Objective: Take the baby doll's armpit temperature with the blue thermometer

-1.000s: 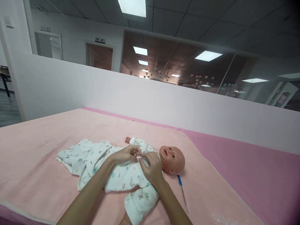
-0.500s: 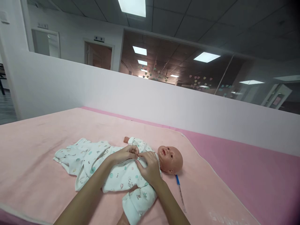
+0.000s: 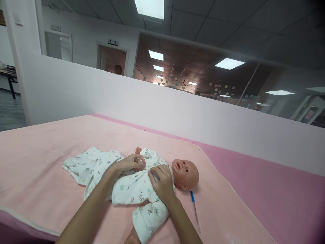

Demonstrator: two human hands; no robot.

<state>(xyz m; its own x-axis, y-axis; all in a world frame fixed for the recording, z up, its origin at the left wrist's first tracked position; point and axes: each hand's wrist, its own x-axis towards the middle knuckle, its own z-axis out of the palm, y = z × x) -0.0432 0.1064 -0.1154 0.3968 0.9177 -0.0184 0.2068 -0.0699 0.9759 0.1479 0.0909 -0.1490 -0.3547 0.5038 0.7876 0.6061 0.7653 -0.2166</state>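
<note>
A baby doll point(image 3: 185, 173) lies on its back on a pale pink blanket point(image 3: 45, 159), head to the right. It wears a white printed romper point(image 3: 132, 191). My left hand point(image 3: 129, 163) rests on the doll's chest with fingers curled, pinching the romper's far front edge. My right hand point(image 3: 162, 183) lies beside it near the collar, fingers closed on the near front edge of the cloth. The doll's far hand point(image 3: 138, 150) pokes out of its sleeve. The near sleeve point(image 3: 147, 218) points toward me.
A blue-capped thermometer or pen point(image 3: 195, 210) lies on the blanket just right of the doll's head. A darker pink mattress point(image 3: 266, 189) shows past the blanket's edge. A low white partition wall point(image 3: 177, 112) runs behind the bed. A person's head point(image 3: 118, 69) shows beyond it.
My left hand has slid a little left, away from my right, pulling the romper's fronts slightly apart. The camera has shifted slightly.
</note>
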